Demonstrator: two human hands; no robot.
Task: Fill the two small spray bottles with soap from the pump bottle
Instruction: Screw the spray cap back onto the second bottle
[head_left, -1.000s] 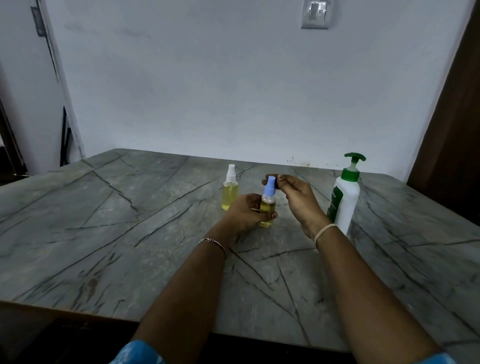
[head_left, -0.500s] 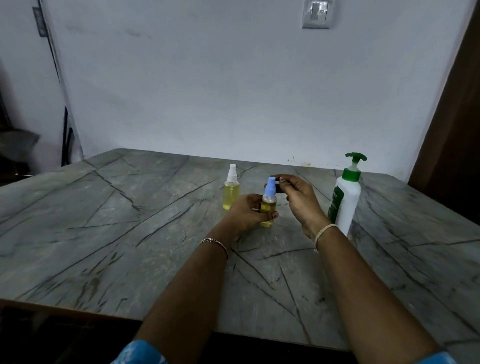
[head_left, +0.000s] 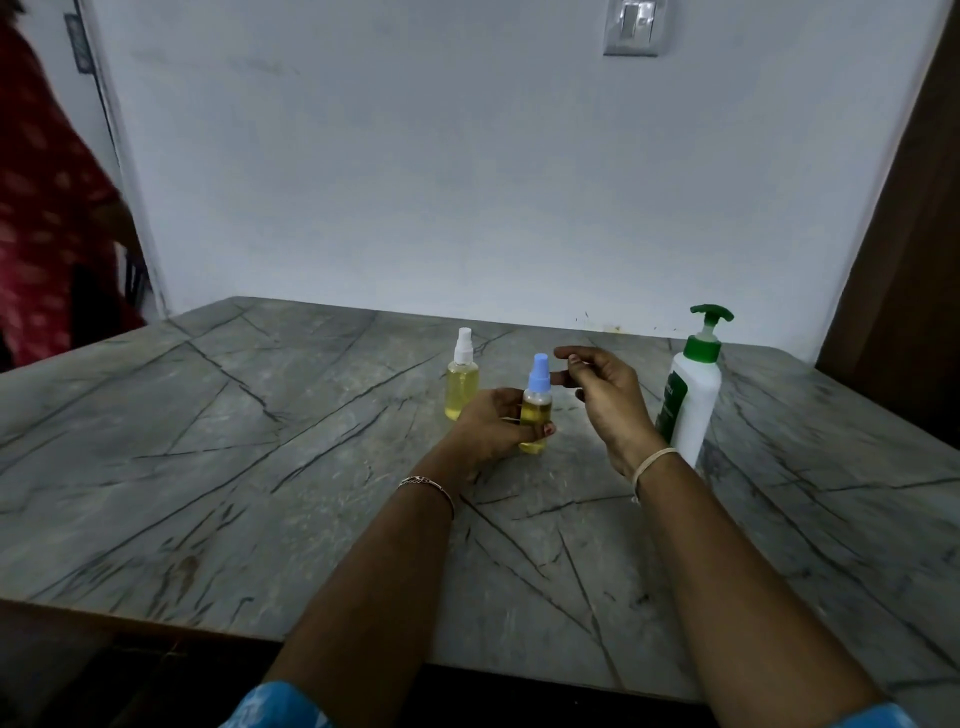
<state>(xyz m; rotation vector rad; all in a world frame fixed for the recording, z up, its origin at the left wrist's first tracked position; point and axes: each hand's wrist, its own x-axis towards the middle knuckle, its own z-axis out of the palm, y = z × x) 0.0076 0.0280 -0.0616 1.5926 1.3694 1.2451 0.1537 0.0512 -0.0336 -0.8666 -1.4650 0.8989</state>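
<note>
A small spray bottle with a blue top (head_left: 536, 400) stands on the marble table (head_left: 249, 467), holding yellow liquid. My left hand (head_left: 485, 426) is wrapped around its lower body. My right hand (head_left: 605, 395) hovers just right of the blue top, thumb and fingers apart, touching nothing. A second small spray bottle with a white top (head_left: 462, 387), also filled with yellow liquid, stands just behind and left of my left hand. The white pump bottle with a green pump (head_left: 693, 395) stands upright to the right of my right wrist.
The table's front edge runs close to me, its far edge meets a white wall. A brown door or panel (head_left: 914, 260) rises at the right. A person in red clothing (head_left: 47, 208) is at the far left beyond the table corner.
My right hand has let go of the blue top and drawn slightly right, with its fingers spread. A person in red has come into view at the left.
</note>
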